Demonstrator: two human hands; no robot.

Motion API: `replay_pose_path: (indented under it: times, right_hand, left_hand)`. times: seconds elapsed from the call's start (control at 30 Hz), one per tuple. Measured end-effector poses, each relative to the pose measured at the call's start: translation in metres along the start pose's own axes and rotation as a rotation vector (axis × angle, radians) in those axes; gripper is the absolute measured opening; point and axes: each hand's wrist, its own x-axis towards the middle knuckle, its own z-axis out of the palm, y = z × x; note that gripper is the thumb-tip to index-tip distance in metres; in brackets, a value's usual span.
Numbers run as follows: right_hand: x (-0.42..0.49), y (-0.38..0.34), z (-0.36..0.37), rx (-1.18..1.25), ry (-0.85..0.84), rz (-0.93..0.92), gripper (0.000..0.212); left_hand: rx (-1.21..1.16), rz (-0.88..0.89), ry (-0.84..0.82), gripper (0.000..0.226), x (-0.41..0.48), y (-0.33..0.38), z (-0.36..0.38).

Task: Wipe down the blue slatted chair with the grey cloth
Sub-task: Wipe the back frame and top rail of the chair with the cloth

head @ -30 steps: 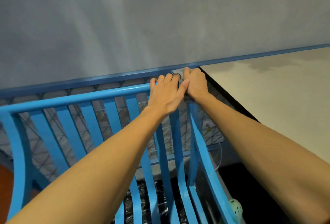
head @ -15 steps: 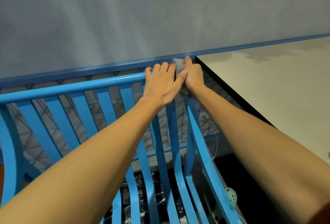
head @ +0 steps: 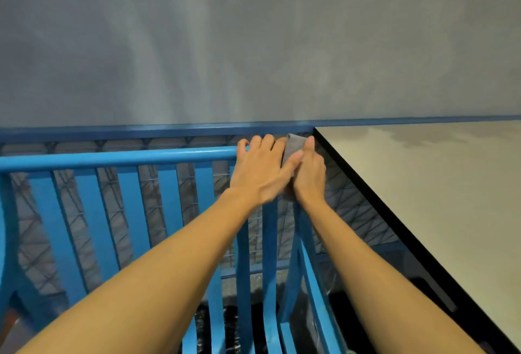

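Against the grey wall [head: 253, 43], our blue slatted chair [head: 112, 156] stands just beside the pale tabletop [head: 437, 198]. At its top rail's right end, our left hand [head: 260, 174] curls its fingers over the rail, and our right hand [head: 308, 176] pinches the grey cloth [head: 293, 145] against the corner post. Squeezed so near the tabletop edge, the cloth could snag or slip free.

No writing, label, brand, number or sign can be read anywhere here, neither on the chair, the cloth, the table nor the wall.
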Motion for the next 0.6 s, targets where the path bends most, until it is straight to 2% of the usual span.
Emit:
replay_pose_path:
  times: [0.07,0.13,0.23,0.3,0.37,0.43,0.47,0.53,0.6]
  right_hand:
    - [-0.021,0.013,-0.007,-0.110,0.005,-0.162,0.049]
    - [-0.033,0.033,-0.020,-0.225,-0.142,-0.259,0.034]
    - [-0.021,0.047,-0.037,-0.196,-0.282,-0.255,0.045]
    - [-0.016,0.038,-0.032,-0.021,-0.242,-0.124,0.055]
    - [-0.019,0.024,-0.016,0.066,-0.123,-0.010,0.056]
    - [-0.030,0.019,-0.007,-0.056,-0.023,-0.036,0.051]
    - [-0.038,0.024,-0.009,-0.148,-0.038,-0.098,0.044]
    - [-0.052,0.040,-0.022,-0.284,-0.160,-0.214,0.027]
    - [-0.057,0.051,-0.042,-0.381,-0.337,-0.239,0.025]
  left_hand:
    - [0.003,0.011,0.008,0.058,0.000,0.000,0.001]
    - [0.002,0.006,0.013,0.059,0.000,-0.001,0.002]
    - [0.021,0.003,0.021,0.064,0.002,-0.002,0.002]
    - [0.038,0.007,0.036,0.067,0.002,-0.001,0.003]
    - [0.045,0.001,0.042,0.072,0.001,-0.001,0.004]
    - [0.043,-0.001,0.041,0.073,0.000,-0.002,0.004]
    - [0.043,0.003,0.041,0.073,-0.001,-0.002,0.004]
    - [0.041,0.009,0.036,0.072,0.000,-0.003,0.005]
    - [0.049,0.004,0.038,0.070,0.001,-0.003,0.005]
